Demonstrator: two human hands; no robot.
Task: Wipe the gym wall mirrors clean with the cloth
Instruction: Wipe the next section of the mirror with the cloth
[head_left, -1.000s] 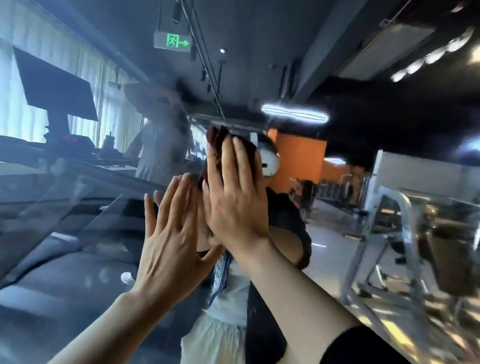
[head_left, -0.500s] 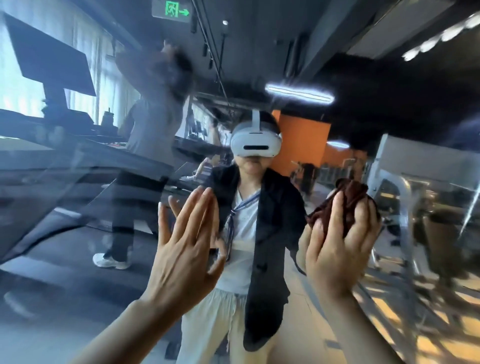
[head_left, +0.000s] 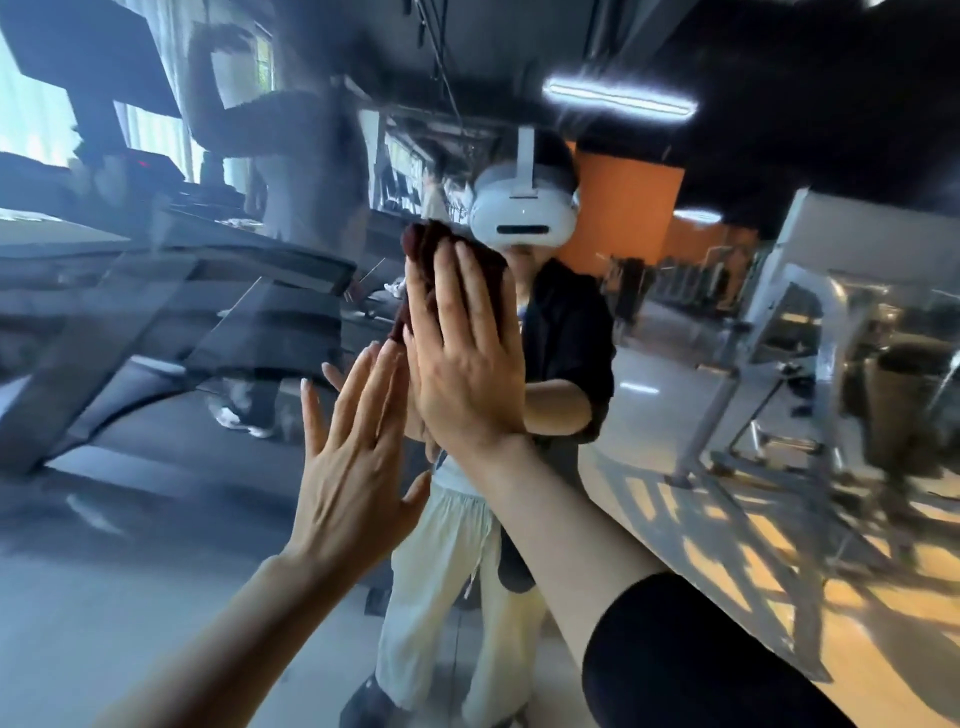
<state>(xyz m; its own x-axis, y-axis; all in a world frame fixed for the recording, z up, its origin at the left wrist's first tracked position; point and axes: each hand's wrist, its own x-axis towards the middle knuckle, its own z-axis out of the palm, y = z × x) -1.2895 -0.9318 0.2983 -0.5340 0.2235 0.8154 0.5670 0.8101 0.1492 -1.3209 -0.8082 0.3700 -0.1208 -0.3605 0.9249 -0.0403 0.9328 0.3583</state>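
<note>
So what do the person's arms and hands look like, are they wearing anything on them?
The left hand is bare, with no glove, and that forearm is bare too, with no sleeve showing. The right hand is bare as well. The right arm has a black sleeve pushed up, leaving the forearm uncovered. No rings or watch show.

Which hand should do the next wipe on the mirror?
The right hand. Its flat fingers already press the dark red cloth against the mirror. The left hand lies flat on the glass just below and beside it, with no cloth under it, so it can only brace.
</note>
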